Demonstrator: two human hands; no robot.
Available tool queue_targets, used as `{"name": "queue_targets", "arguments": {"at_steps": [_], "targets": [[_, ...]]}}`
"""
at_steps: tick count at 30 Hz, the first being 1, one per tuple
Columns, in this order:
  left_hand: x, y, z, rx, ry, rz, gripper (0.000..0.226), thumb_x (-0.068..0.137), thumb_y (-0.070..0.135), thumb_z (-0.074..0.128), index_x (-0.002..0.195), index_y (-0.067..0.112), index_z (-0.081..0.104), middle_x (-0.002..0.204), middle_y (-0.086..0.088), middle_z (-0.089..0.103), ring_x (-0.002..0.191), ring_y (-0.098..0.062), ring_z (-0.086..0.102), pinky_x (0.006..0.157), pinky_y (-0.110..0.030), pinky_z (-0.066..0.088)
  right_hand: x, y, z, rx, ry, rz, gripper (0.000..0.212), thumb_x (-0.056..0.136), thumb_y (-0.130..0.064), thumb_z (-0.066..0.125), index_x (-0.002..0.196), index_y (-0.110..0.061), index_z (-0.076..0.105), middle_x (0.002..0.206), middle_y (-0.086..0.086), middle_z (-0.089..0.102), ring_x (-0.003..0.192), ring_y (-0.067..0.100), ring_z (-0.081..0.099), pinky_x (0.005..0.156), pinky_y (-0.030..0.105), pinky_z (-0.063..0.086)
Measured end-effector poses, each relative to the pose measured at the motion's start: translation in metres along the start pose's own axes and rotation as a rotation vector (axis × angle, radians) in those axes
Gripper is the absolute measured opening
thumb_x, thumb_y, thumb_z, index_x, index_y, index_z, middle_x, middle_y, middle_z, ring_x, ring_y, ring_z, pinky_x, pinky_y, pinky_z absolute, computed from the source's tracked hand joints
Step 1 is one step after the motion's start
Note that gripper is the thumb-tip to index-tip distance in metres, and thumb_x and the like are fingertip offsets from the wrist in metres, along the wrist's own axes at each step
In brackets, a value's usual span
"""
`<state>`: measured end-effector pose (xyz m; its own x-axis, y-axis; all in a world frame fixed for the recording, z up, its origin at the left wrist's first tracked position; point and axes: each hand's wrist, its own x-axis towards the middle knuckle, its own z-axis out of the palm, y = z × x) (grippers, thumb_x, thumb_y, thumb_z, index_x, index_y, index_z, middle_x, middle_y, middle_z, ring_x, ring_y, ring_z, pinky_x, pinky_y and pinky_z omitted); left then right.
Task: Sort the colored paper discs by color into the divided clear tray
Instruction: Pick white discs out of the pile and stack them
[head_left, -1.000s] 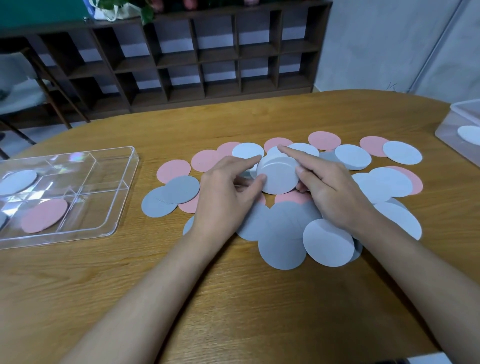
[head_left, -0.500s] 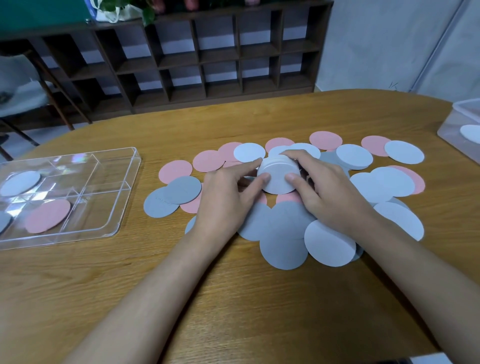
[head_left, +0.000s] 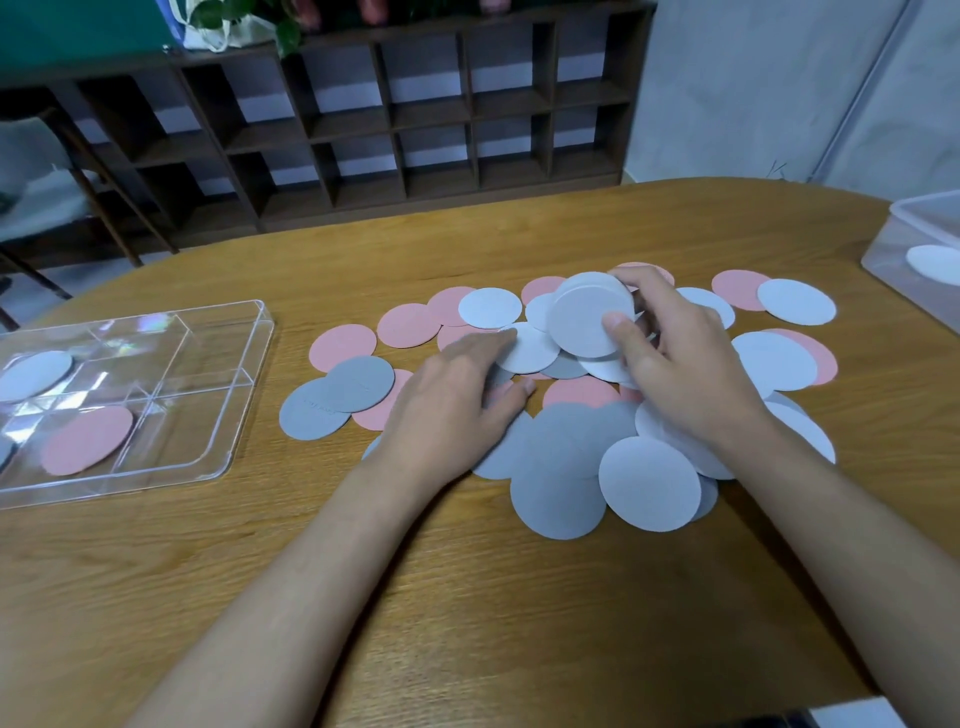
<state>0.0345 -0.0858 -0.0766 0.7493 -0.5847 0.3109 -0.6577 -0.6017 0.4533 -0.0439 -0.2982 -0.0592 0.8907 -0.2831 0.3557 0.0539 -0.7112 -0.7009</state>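
Note:
Pink, grey and white paper discs lie overlapping in the middle of the wooden table (head_left: 467, 597). My right hand (head_left: 680, 364) grips a small stack of white discs (head_left: 584, 317), tilted up off the pile. My left hand (head_left: 457, 400) rests flat on the pile, fingertips on a white disc (head_left: 530, 351). The divided clear tray (head_left: 208, 431) sits at the left; it holds a pink disc (head_left: 85, 440) in a near compartment and a white disc (head_left: 36, 375) in a far one.
A lidded translucent box (head_left: 904, 244) with a white disc inside stands at the table's right edge. A dark wooden cubby shelf (head_left: 415, 130) runs behind the table, and a chair (head_left: 47, 176) stands at the far left.
My right hand has lifted the white stack up and tilted it, taking it alone. My left hand let go of the stack and dropped onto a white disc in the pile.

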Motion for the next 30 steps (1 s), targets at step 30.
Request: {"name": "queue_targets", "arguments": {"at_steps": [30], "targets": [[-0.002, 0.010, -0.011, -0.274, 0.270, -0.014, 0.033, 0.092, 0.016, 0.074, 0.124, 0.017, 0.075, 0.084, 0.004, 0.075, 0.080, -0.009, 0.071, 0.078, -0.024, 0.057, -0.008, -0.011, 0.013, 0.063, -0.160, -0.087, 0.040, 0.109, -0.018, 0.046, 0.144, -0.035, 0.055, 0.087, -0.022, 0.062, 0.089, 0.010, 0.061, 0.077, 0.027, 0.048]]}}
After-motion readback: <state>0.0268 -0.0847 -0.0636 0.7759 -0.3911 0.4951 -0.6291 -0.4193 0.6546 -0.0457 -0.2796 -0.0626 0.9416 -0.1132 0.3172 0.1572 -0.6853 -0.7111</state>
